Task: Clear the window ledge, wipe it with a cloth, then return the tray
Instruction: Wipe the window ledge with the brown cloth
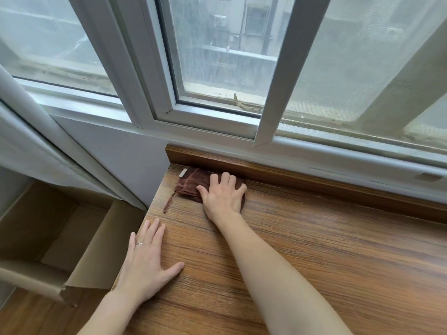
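A: What did the surface look like?

B: The window ledge (302, 250) was broad, flat wood-grain laminate, brown with fine streaks; a raised wooden lip (266, 169) ran along its back under the white window frame (208, 122); a brown terry cloth (191, 184), folded and nubbly, lay at the ledge's far left corner against that lip, a loop dangling off its near edge.

A: And the hands?

B: The right hand (223, 197) lay flat on the cloth, fingers spread and pressing down, arm stretched forward; the left hand (147, 259), ring on one finger, rested palm-down on the ledge's left edge, fingers straight, holding nothing; an open cardboard box (60, 238) sat below, left.
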A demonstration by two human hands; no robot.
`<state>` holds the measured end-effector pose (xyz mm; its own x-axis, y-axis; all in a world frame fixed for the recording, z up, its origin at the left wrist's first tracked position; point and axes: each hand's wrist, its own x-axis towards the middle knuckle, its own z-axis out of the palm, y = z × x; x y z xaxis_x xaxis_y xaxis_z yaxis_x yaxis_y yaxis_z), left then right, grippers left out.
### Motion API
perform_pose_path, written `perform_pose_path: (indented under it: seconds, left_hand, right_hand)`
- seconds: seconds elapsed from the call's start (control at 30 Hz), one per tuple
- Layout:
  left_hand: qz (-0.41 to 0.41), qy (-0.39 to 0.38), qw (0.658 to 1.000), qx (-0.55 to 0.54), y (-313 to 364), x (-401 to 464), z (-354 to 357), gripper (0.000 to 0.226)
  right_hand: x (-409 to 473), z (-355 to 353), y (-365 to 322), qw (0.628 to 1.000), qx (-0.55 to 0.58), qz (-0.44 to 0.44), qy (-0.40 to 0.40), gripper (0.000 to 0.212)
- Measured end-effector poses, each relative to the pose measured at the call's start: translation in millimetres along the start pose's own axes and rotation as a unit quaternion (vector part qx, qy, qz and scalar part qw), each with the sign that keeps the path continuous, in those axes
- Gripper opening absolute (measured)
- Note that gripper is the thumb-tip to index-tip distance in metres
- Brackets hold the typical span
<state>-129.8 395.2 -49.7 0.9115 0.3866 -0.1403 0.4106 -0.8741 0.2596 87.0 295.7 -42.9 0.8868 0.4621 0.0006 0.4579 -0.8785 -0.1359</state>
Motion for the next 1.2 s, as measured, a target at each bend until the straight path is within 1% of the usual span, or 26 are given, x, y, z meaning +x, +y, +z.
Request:
perform_pose_path:
  seconds: [0.2,0.37,0.5,0.6,0.8,0.93,1.1,1.2]
  left_hand:
    - [0.005,-0.006,1.0,0.011,0,0,-1,0.11]
    - [0.016,0.0,1.0,0.003,-3,2,-1,0.108]
    - [0.032,0.001,0.999,0.009,-5,4,-2,0.106]
    - [0.045,-0.008,0.999,0.014,-4,4,-5,0.107]
    - [0.052,-0.016,0.998,0.009,-11,-3,-8,0.113]
    - [0.04,-0.018,0.999,-0.008,-14,-7,-11,0.116]
    - [0.034,-0.018,0.999,-0.009,-21,-13,-14,0.117]
    - [0.027,-0.023,0.999,-0.013,-29,-19,-14,0.117]
  right_hand:
    - [-16,-15,85,0.997,-0.029,0.065,-0.014,0.05]
    - [-39,-19,154,0.99,-0.046,0.13,0.022,0.051]
    - [-56,-22,189,0.983,-0.054,0.171,0.038,0.05]
    - [-66,-21,202,0.978,-0.061,0.195,0.05,0.05]
    - [-78,-22,194,0.972,-0.057,0.219,0.064,0.047]
    - [-86,-18,176,0.976,-0.068,0.199,0.062,0.047]
    - [-87,-9,128,0.982,-0.069,0.16,0.069,0.05]
    - [-87,-5,88,0.988,-0.056,0.13,0.066,0.047]
